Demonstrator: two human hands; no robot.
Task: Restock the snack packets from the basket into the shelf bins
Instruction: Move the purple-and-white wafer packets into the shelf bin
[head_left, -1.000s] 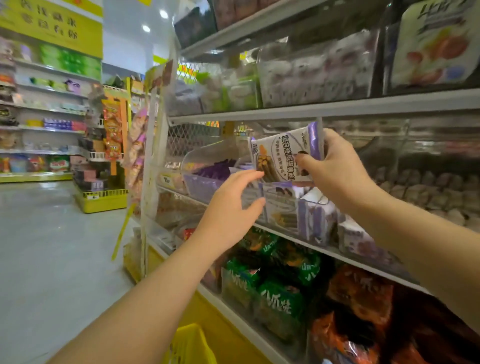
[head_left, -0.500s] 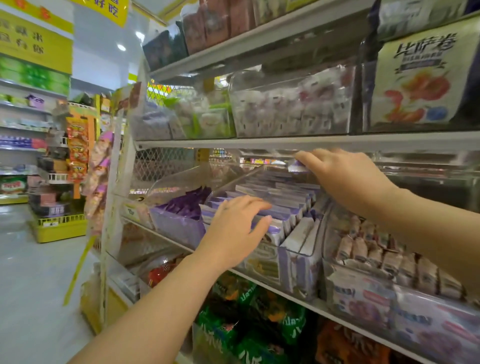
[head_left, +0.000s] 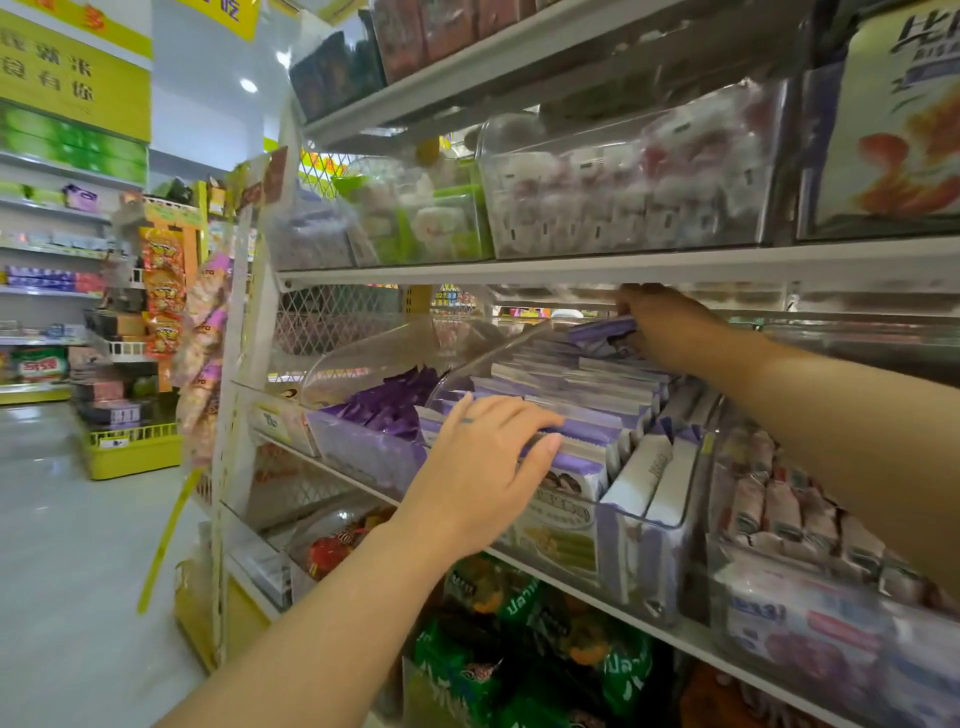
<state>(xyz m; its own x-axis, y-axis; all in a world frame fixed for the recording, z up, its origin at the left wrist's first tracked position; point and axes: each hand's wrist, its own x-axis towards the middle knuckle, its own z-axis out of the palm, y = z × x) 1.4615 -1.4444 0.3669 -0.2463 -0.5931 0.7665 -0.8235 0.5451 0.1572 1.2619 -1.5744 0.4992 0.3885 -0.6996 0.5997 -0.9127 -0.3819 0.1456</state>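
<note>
1. And there it was: the purple-and-white foil snack packet (head_left: 602, 328) sat right at the back of the clear plastic shelf bin (head_left: 649, 525), its purple end tipped up above the others.
2. The right hand (head_left: 670, 327) gripped it there, fingers curled round the packet's far end, with the thumb close under the shelf above.
3. In front of it, the row of matching purple-and-white packets (head_left: 566, 395) stood on edge, packed front to back and filling the bin.
4. The left hand (head_left: 488, 467) was open and held nothing; its straight, spread fingers lay on the tops of the front packets near the bin's lip.
5. Just to the left stood a second clear bin of dark purple wrappers (head_left: 384, 400). Just to the right, another clear bin held small pink-and-white sachets (head_left: 769, 499).
6. Overhead ran the white metal shelf edge (head_left: 571, 267), carrying a clear tub of white-and-red packets (head_left: 623, 192).
7. Down below, green snack bags (head_left: 524, 613) crowded the lower shelf.
8. Across the aisle, a yellow display stand (head_left: 130, 452) stood on the pale floor (head_left: 62, 571).
</note>
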